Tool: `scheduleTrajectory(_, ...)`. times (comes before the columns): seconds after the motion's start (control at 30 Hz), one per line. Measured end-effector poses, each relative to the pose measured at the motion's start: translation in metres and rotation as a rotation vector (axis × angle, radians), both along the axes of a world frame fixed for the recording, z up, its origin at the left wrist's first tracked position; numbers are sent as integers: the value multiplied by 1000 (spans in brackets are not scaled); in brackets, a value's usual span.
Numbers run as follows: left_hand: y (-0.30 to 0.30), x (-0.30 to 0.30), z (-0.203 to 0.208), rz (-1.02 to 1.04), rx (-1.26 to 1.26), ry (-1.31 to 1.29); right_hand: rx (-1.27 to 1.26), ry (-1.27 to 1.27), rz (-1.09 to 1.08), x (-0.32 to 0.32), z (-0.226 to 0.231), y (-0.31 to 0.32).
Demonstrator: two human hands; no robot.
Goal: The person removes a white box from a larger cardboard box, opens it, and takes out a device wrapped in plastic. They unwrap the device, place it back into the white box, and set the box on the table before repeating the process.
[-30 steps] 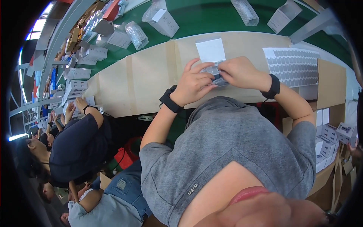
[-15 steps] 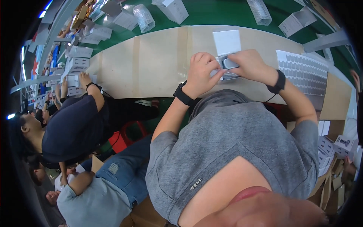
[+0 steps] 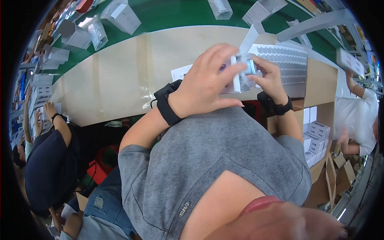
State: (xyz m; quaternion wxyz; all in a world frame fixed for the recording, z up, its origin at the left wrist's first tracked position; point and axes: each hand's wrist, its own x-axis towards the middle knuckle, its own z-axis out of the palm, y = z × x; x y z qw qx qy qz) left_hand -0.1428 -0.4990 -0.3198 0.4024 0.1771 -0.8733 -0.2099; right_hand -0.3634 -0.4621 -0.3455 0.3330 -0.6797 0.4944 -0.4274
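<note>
Above the near edge of the pale beige cardboard-covered surface, the left hand steadies a white card sleeve, fingers half curled; the right hand pinches a small blue-faced device beside it

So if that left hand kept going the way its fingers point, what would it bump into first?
Most likely the small shiny item pinched in the right hand; the left hand has its fingers aimed right at it. Depth is hard to judge here.
</note>
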Motion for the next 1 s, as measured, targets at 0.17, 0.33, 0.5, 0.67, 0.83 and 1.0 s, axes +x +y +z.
scheduleTrajectory(0.17,-5,-14,-33,132,252,93,-102,394,-28,29,26,-4)
scheduleTrajectory(0.33,-11,-9,-78,35,754,156,-237,458,80,40,30,-31)
scheduleTrajectory(0.5,-24,1,-90,-23,788,160,-17,197,-56,34,41,-50)
scheduleTrajectory(0.67,-43,4,-106,-112,657,210,-360,420,120,55,62,-36)
scheduleTrajectory(0.83,-34,5,-76,-259,974,204,-77,100,-149,6,63,-65)
scheduleTrajectory(1.0,-32,3,-83,-214,1117,235,-132,-43,-160,1,58,-85)
